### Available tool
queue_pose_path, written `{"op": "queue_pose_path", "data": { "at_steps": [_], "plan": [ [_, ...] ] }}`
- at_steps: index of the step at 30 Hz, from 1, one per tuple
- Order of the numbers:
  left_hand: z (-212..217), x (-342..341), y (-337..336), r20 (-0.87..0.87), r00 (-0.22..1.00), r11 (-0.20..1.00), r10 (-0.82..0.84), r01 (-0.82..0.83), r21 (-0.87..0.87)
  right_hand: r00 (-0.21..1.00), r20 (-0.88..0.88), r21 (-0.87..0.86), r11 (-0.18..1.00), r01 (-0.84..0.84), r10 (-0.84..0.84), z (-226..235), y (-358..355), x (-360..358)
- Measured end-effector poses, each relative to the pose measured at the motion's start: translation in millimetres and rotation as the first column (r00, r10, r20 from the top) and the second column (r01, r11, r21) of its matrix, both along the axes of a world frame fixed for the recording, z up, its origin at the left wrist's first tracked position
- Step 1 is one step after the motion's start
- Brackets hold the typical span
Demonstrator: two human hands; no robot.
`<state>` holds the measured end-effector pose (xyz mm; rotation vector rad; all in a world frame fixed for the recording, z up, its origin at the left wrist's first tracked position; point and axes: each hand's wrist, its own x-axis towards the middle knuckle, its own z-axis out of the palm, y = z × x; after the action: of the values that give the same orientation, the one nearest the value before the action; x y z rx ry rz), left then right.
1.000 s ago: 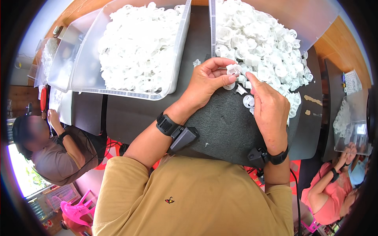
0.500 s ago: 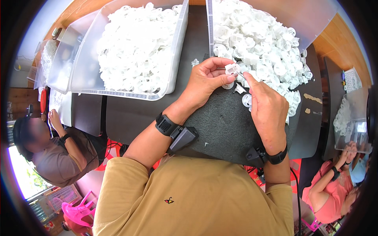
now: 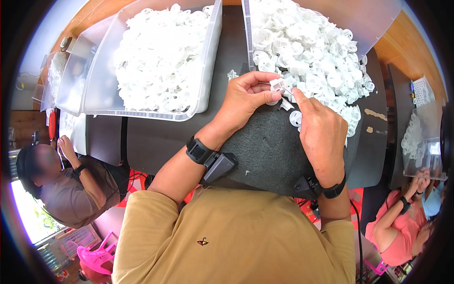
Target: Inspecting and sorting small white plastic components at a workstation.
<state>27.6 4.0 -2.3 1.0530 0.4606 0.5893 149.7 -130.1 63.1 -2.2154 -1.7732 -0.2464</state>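
We see left hand [image 3: 243,97] fingers curled, pinching small white plastic part [image 3: 276,85]; right hand [image 3: 321,135] forefinger out, touching it, over dark pad [image 3: 269,151]

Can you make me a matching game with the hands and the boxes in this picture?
Things:
1. left hand
2. right hand
3. left clear bin
4. black foam pad

Descriptions:
A. lies under both hands
B. pinches a small white plastic part
C. points its forefinger at that part
D. sits on the dark table, full of white pieces

Pairs: 1-B, 2-C, 3-D, 4-A
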Motion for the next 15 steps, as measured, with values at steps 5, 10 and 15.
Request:
{"op": "queue_pose_path", "data": {
  "at_steps": [5,10,15],
  "plan": [
    [-1.4,1.7,0.5,0.046,0.998,0.998,0.049,-0.047,-0.05,0.998,-0.061,0.121,0.993,-0.004,0.011,-3.9,0.1,7.5],
    [-2.2,2.6,0.6,0.08,0.995,0.996,0.053,-0.047,-0.072,0.996,-0.087,0.156,0.988,0.01,0.004,-5.6,0.9,6.5],
    [-1.0,2.7,-0.3,0.074,0.997,0.999,0.036,-0.033,-0.04,0.992,-0.119,0.162,0.987,-0.02,0.04,-8.8,1.6,5.7]
  ]
}}
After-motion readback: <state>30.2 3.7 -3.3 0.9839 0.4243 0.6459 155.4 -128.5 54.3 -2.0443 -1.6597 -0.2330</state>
